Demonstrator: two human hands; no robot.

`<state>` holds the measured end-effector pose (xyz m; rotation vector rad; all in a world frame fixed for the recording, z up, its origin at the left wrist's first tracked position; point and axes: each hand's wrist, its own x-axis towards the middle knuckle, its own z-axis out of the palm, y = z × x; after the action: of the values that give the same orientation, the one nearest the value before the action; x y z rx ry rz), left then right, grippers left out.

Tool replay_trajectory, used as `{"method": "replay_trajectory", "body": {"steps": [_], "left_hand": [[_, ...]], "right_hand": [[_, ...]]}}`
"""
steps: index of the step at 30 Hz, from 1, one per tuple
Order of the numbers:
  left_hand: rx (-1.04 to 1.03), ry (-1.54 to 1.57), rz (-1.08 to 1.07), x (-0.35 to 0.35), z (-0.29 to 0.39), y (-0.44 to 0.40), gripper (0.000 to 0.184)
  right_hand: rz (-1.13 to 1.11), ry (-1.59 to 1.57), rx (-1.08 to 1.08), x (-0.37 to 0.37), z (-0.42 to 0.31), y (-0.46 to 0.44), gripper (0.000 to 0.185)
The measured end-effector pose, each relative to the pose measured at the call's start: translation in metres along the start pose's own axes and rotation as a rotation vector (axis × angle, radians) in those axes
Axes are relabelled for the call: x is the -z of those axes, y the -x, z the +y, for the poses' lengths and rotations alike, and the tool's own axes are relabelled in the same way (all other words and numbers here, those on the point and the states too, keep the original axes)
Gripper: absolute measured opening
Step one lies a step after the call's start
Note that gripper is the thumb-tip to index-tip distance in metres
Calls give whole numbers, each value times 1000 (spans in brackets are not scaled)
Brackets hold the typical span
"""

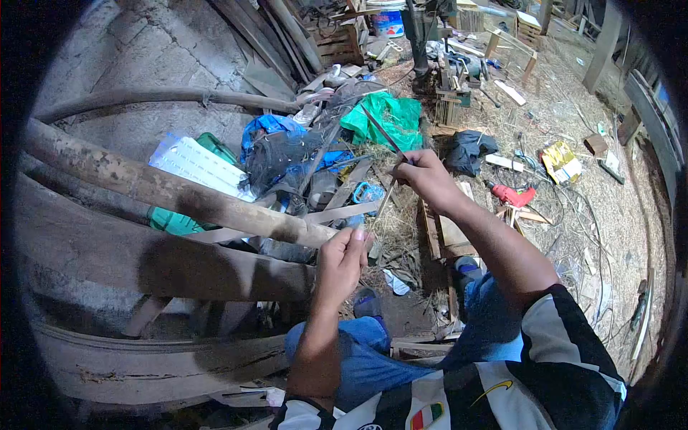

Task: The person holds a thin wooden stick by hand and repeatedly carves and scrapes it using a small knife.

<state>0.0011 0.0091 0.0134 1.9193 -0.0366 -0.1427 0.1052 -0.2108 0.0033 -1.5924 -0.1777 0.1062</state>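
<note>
My right hand is closed around the lower end of a long, thin dark blade or rod, which points up and to the left over the green plastic bag. A thin light strip slants down from this hand toward my left hand. The left hand's fingers are pinched together near the end of a thick wooden pole; what they hold is too small to make out. The two hands are apart, the right one higher.
Wooden beams lie along the left side. A red power tool, cables, a black plastic bag and a yellow packet lie on the straw-covered floor at right. Wood scraps and a bucket stand farther back.
</note>
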Motion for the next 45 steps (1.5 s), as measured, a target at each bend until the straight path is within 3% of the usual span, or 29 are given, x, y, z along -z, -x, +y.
{"method": "replay_trajectory", "body": {"steps": [3, 5, 9, 11, 12, 16, 20, 26, 31, 35, 37, 39, 41, 45], "left_hand": [[1, 115, -46, -5, -7, -4, 33], [18, 243, -43, -4, -11, -5, 33], [130, 483, -28, -2, -9, -5, 31], [180, 565, -23, -4, -4, -3, 30], [218, 631, -24, -6, 0, -1, 29], [231, 764, -22, -20, 2, 4, 27], [154, 745, 29, -35, -1, 6, 30], [41, 589, 159, -49, -5, 9, 30], [120, 693, 144, -50, -9, 7, 31], [211, 763, 149, -52, -10, 5, 32], [224, 787, 126, -52, -13, 4, 32], [223, 785, 68, -62, -20, 17, 32], [193, 757, -54, -72, -25, 29, 35], [227, 775, 1, -66, -29, 24, 36]], "right_hand": [[38, 39, 69, -4, -8, 4, 23], [85, 271, 145, -1, -16, 7, 33], [72, 330, 257, -4, -19, 18, 29], [35, 693, 293, -10, -14, 24, 26], [82, 774, 470, -16, -3, 26, 24], [7, 996, 475, -36, -2, 40, 21], [12, 1029, 480, -42, 4, 41, 21], [-54, 1136, 438, -41, -3, 39, 26], [-90, 1208, 260, -36, -9, 32, 21], [-85, 1215, 260, -32, 6, 22, 19], [-57, 1239, 253, -28, 25, 12, 18], [120, 1276, 13, 1, 34, -16, 22], [229, 1209, -77, 39, 38, -34, 23], [248, 1137, -138, 36, 24, -29, 26]]}}
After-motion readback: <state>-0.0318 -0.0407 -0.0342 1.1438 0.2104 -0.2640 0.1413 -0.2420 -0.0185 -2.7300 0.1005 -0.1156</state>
